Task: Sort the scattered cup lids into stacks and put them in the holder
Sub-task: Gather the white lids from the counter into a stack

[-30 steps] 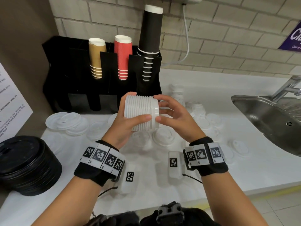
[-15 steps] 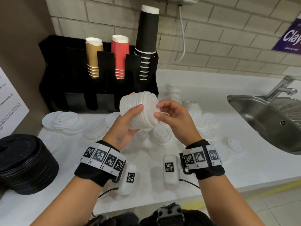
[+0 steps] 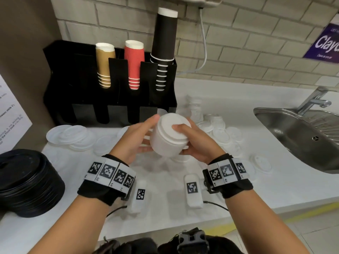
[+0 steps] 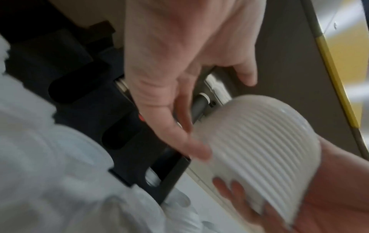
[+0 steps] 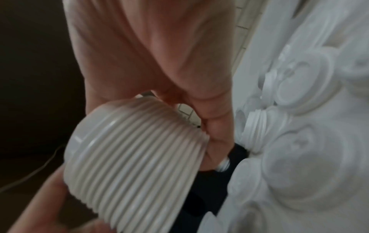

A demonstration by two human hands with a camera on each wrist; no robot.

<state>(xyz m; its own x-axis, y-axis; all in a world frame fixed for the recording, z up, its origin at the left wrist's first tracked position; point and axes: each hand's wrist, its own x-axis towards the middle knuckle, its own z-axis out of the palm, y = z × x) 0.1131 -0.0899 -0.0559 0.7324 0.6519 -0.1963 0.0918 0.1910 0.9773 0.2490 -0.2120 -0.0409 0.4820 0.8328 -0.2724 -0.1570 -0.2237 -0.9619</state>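
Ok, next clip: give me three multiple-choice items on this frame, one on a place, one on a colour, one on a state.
1. Where is the black pile of lids?
A. in the sink
B. on the counter's left end
C. inside the holder

2. What colour is the middle stack of cups in the holder?
A. red
B. green
C. blue

3. The white stack of lids is:
A. lying on the counter
B. in the holder
C. held by both hands

Answers: B, it sits left of the left hand; A, ribbed red sleeves; C, the right hand grips it too.
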